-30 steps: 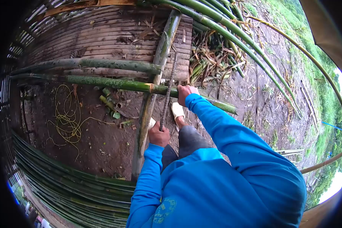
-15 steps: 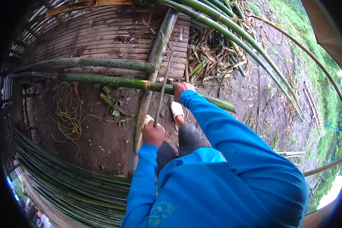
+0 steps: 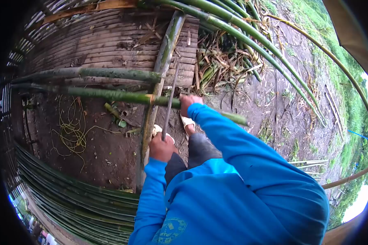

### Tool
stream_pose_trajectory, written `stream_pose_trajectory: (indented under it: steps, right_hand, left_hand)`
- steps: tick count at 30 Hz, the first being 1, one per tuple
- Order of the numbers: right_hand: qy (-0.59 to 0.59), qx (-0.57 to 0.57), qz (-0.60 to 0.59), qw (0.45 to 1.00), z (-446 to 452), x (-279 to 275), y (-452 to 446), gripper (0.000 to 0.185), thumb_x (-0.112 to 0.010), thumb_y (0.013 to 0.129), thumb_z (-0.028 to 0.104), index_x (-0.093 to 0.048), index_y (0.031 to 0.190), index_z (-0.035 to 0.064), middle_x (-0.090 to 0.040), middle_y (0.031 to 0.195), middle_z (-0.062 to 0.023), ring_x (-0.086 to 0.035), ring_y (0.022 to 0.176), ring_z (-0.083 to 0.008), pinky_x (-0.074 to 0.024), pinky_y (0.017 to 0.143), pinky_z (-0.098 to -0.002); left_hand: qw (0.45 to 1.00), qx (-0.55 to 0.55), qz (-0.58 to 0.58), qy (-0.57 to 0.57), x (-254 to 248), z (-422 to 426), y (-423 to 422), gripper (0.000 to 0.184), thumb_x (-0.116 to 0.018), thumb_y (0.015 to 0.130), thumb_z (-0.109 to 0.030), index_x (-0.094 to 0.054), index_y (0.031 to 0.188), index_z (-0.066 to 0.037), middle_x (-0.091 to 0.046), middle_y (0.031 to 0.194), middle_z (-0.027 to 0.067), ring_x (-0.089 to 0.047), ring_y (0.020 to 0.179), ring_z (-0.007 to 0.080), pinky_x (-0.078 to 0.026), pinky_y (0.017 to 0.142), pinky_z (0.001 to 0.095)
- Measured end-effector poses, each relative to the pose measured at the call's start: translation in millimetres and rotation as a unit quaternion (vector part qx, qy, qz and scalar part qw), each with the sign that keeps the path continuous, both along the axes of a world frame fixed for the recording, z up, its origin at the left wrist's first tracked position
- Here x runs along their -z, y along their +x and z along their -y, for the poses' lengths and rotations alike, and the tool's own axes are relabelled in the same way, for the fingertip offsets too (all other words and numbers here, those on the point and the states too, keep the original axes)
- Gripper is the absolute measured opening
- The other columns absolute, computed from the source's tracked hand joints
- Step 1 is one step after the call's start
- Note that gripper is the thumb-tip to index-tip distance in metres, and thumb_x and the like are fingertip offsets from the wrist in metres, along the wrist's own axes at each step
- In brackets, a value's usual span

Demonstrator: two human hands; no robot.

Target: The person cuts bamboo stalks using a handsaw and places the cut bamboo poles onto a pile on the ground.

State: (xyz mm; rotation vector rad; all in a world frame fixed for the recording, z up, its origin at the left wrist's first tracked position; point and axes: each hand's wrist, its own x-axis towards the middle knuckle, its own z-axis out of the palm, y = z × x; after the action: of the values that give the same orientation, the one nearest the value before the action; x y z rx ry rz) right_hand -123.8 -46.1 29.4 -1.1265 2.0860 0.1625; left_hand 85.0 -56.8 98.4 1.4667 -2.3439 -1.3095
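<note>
My right hand [image 3: 189, 104] is closed around a green bamboo pole [image 3: 114, 95], near its right end. The pole lies across a slanting bamboo beam [image 3: 164, 57], and a pale ring marks it where they cross. My left hand [image 3: 162, 148] is closed on the lower end of a long, narrow, dark blade [image 3: 170, 101]. This blade points away from me and passes across the pole, between the beam and my right hand. Whether it touches the pole I cannot tell. Motion blurs parts of the pole.
Another bamboo pole [image 3: 110, 73] runs beside a slatted platform [image 3: 106, 45]. Yellow cord [image 3: 72, 132] lies tangled on the dirt. Many green bamboo lengths [image 3: 81, 204] are stacked at lower left. Long poles [image 3: 270, 43] and plant scraps [image 3: 218, 67] lie at upper right.
The pole and my right hand have shifted slightly toward me against the beam. My left hand still grips the blade, almost unmoved. The whole view has slid a little.
</note>
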Motion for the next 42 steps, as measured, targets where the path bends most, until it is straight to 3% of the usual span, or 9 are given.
stream_pose_trajectory:
  steps: [6,16,22,25,29,32,37,38,42]
  right_hand:
    - [0.029,0.029,0.054,0.998,-9.0,-15.0,14.3,0.027,-0.061,0.070,0.019,-0.065,0.094,0.0084,-0.064,0.096,-0.0184,-0.063,0.091,-0.0335,-0.0507,0.080,-0.0420]
    - [-0.012,-0.026,0.016,0.999,-0.2,1.1,4.9,0.024,-0.057,0.070,0.015,-0.065,0.091,0.0083,-0.065,0.090,-0.0197,-0.063,0.087,-0.0344,-0.0512,0.077,-0.0427]
    - [-0.006,-0.004,0.000,1.000,-2.0,6.2,11.8,0.022,-0.057,0.069,0.014,-0.065,0.090,0.0098,-0.065,0.084,-0.0199,-0.064,0.083,-0.0351,-0.0522,0.073,-0.0432]
    - [0.007,-0.022,0.000,1.000,-4.2,5.4,15.0,0.023,-0.058,0.067,0.016,-0.065,0.089,0.0104,-0.065,0.085,-0.0186,-0.064,0.084,-0.0346,-0.0523,0.073,-0.0426]
    - [0.055,-0.035,-0.002,0.998,3.3,0.2,13.8,0.028,-0.059,0.065,0.017,-0.067,0.092,0.0126,-0.065,0.090,-0.0176,-0.063,0.088,-0.0344,-0.0511,0.079,-0.0414]
    - [0.069,-0.028,-0.017,0.997,-5.7,11.9,19.7,0.031,-0.058,0.065,0.018,-0.067,0.094,0.0099,-0.065,0.094,-0.0181,-0.062,0.092,-0.0335,-0.0500,0.082,-0.0409]
    - [0.101,-0.029,-0.019,0.994,9.3,-4.4,21.0,0.035,-0.058,0.064,0.019,-0.066,0.097,0.0076,-0.064,0.098,-0.0191,-0.061,0.096,-0.0336,-0.0488,0.084,-0.0406]
    - [0.072,-0.033,-0.029,0.996,3.6,10.5,19.4,0.036,-0.061,0.062,0.021,-0.065,0.097,0.0126,-0.065,0.089,-0.0179,-0.063,0.089,-0.0343,-0.0502,0.081,-0.0409]
    - [0.063,-0.033,-0.019,0.997,4.5,11.8,19.0,0.037,-0.062,0.061,0.022,-0.065,0.097,0.0136,-0.065,0.091,-0.0180,-0.063,0.089,-0.0342,-0.0500,0.081,-0.0408]
  left_hand:
    - [0.991,-0.029,0.071,0.113,-68.3,-28.7,63.1,0.008,-0.055,0.071,-0.008,-0.051,0.073,-0.001,-0.054,0.064,0.0227,-0.053,0.061,0.0441,-0.039,0.057,0.0520]
    - [0.989,-0.051,0.100,0.100,-102.4,-66.7,104.0,0.007,-0.055,0.067,-0.007,-0.050,0.070,-0.002,-0.052,0.059,0.0202,-0.053,0.058,0.0413,-0.038,0.052,0.0500]
    - [0.995,-0.069,-0.056,0.036,25.5,-11.9,5.7,0.003,-0.055,0.071,-0.005,-0.052,0.071,-0.004,-0.053,0.058,0.0183,-0.057,0.061,0.0388,-0.043,0.054,0.0456]
    - [0.987,-0.088,-0.056,0.118,34.2,-17.0,21.5,0.004,-0.056,0.071,-0.006,-0.052,0.071,-0.005,-0.052,0.056,0.0165,-0.057,0.061,0.0380,-0.045,0.054,0.0436]
    - [0.991,-0.062,-0.112,0.044,110.3,-29.5,51.0,0.006,-0.057,0.071,-0.004,-0.052,0.075,-0.004,-0.054,0.062,0.0175,-0.057,0.060,0.0390,-0.046,0.053,0.0446]
    - [0.994,-0.052,-0.098,0.000,62.6,-35.8,42.2,0.013,-0.058,0.068,-0.005,-0.051,0.079,-0.003,-0.057,0.073,0.0218,-0.056,0.060,0.0426,-0.046,0.054,0.0486]
    - [0.996,-0.038,0.015,0.077,-41.8,-65.3,119.0,0.020,-0.059,0.066,-0.006,-0.054,0.085,-0.005,-0.057,0.073,0.0238,-0.056,0.067,0.0448,-0.046,0.057,0.0510]
    - [0.993,-0.043,0.026,0.107,-58.1,-70.9,137.0,0.020,-0.058,0.066,-0.005,-0.055,0.086,-0.005,-0.057,0.071,0.0233,-0.055,0.067,0.0450,-0.045,0.057,0.0518]
    - [0.996,-0.037,-0.006,0.078,-36.6,-61.7,131.7,0.016,-0.057,0.067,-0.005,-0.055,0.083,-0.003,-0.056,0.075,0.0258,-0.055,0.068,0.0454,-0.045,0.059,0.0524]
